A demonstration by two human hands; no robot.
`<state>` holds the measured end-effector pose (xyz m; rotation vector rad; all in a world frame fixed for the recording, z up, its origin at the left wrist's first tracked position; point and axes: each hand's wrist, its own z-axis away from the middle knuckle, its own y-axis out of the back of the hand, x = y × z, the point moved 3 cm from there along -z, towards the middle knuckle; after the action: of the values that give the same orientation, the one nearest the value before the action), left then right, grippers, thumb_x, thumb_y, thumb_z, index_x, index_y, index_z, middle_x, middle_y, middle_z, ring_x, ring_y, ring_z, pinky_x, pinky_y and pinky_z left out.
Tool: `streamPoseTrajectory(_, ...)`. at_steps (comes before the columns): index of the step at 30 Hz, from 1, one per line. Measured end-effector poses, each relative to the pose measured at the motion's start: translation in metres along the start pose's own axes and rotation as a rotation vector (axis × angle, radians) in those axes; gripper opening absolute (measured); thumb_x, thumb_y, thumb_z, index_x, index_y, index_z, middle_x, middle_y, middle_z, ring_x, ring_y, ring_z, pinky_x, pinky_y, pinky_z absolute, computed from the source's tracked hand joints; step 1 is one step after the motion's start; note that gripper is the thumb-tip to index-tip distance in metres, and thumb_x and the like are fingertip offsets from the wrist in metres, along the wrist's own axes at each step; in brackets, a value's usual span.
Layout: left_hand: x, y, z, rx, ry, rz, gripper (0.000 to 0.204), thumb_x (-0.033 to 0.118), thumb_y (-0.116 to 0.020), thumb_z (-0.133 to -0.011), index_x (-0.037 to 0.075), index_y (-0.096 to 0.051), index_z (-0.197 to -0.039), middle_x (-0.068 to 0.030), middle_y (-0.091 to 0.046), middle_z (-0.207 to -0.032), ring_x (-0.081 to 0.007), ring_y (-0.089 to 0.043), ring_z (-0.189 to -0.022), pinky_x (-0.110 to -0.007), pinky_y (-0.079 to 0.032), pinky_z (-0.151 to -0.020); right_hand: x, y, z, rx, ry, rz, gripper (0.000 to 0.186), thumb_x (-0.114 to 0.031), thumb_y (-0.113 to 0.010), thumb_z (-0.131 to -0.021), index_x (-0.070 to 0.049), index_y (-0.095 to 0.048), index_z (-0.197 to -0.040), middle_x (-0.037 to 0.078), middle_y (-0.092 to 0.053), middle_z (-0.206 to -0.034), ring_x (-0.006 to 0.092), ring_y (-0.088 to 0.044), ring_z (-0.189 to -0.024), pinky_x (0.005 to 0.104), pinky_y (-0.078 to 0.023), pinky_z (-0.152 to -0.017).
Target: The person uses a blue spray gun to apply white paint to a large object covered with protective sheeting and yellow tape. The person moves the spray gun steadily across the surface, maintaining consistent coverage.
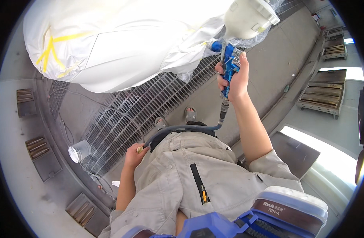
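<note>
My right hand (238, 75) is closed round the handle of a blue spray gun (230, 61). A large whitish paint cup (247, 18) sits on top of the gun, and its nozzle points left at a white car body panel (130, 55). From the handle's lower end a grey air hose (182, 127) runs down and left across my waist. There my left hand (133, 155) is closed on the hose, with a small round yellowish piece (140, 150) showing by the fingers. White masking film (63, 20) with yellow tape strips (51, 47) covers the parts around the panel.
A metal floor grating (126, 107) runs beneath the panel, with my sandalled feet (191, 114) beside it. A white bucket (79, 150) stands at left near a loose cable (65, 129). Slatted wall vents (322, 93) line both sides. A respirator (289, 210) blocks the lower edge.
</note>
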<state>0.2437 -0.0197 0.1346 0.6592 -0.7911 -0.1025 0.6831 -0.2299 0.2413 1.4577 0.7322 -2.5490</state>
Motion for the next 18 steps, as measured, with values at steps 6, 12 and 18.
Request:
streamPoseTrajectory(6, -0.007, -0.003, -0.002, -0.149, 0.137, -0.144, 0.025, 0.03, -0.078, -0.091, 0.008, -0.077, -0.103, -0.0151, -0.069, -0.085, -0.0295, -0.065, -0.077, -0.039, -0.051, -0.072, 0.017, 0.007, 0.019, -0.034, -0.05, -0.147, 0.072, -0.074, -0.028, -0.1, -0.008, -0.057, -0.103, 0.003, -0.056, -0.082, 0.0099, -0.039, -0.047, 0.0291, -0.035, -0.045)
streamPoseTrajectory(12, -0.004, -0.008, -0.002, -0.205, 0.124, -0.131, 0.026, 0.03, -0.078, -0.091, 0.01, -0.076, -0.107, -0.015, -0.069, -0.084, -0.0301, -0.065, -0.076, -0.039, -0.051, -0.073, 0.022, 0.012, 0.009, 0.038, -0.008, -0.109, 0.072, -0.074, -0.029, -0.101, -0.007, -0.056, -0.097, 0.002, -0.054, -0.079, 0.0107, -0.038, -0.046, 0.0299, -0.034, -0.045)
streamPoseTrajectory(18, 0.002, -0.015, -0.019, -0.26, 0.067, -0.248, 0.025, 0.031, -0.076, -0.09, 0.013, -0.076, -0.107, -0.0149, -0.073, -0.094, -0.034, -0.069, -0.086, -0.042, -0.053, -0.076, 0.023, 0.013, 0.017, -0.134, -0.202, -0.204, 0.073, -0.077, -0.026, -0.099, -0.011, -0.057, -0.105, 0.003, -0.055, -0.085, 0.0096, -0.037, -0.047, 0.029, -0.035, -0.044)
